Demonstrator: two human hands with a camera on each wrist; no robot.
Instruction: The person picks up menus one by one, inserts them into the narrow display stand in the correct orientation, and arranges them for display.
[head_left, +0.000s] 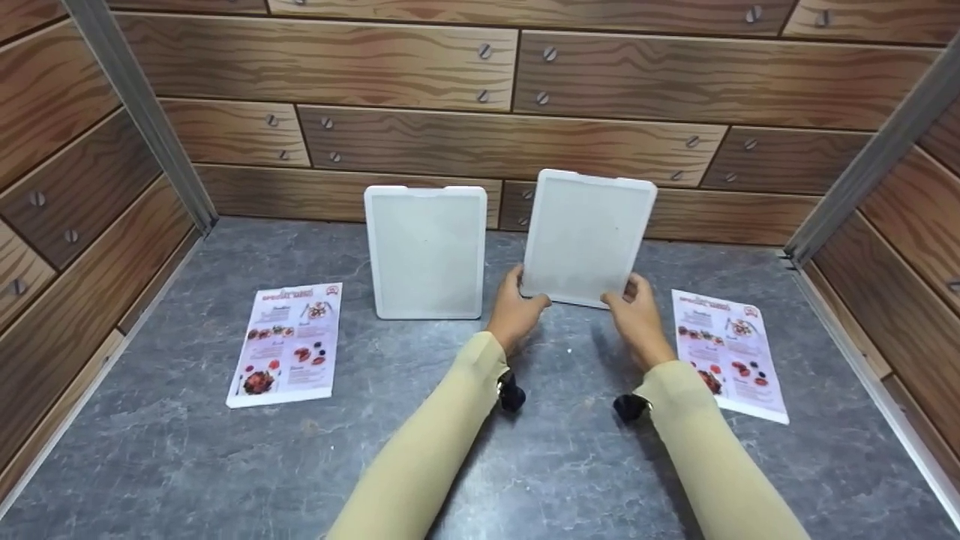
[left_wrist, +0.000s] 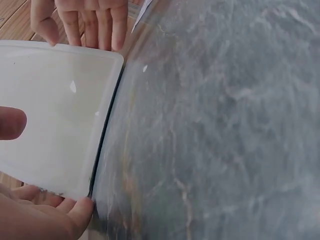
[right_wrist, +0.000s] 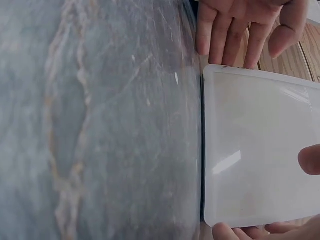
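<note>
A white rectangular display frame [head_left: 589, 236] with a blank pale front stands nearly upright, leaning slightly to the right. My left hand [head_left: 520, 311] holds its lower left corner, and my right hand [head_left: 636, 315] holds the lower right corner. In the head view both thumbs are at the front, with the other fingers along the sides and partly hidden behind. The left wrist view shows the frame's face [left_wrist: 55, 120] between the two hands. Whether its bottom edge touches the tabletop, I cannot tell. A second matching white frame [head_left: 427, 255] stands upright to the left, apart from my hands.
On the grey marbled tabletop [head_left: 187, 465] lie two printed menu sheets, one at the left [head_left: 289, 345] and another at the right [head_left: 731, 352], partly behind my right sleeve. Wood-patterned walls [head_left: 420, 139] enclose the back and both sides.
</note>
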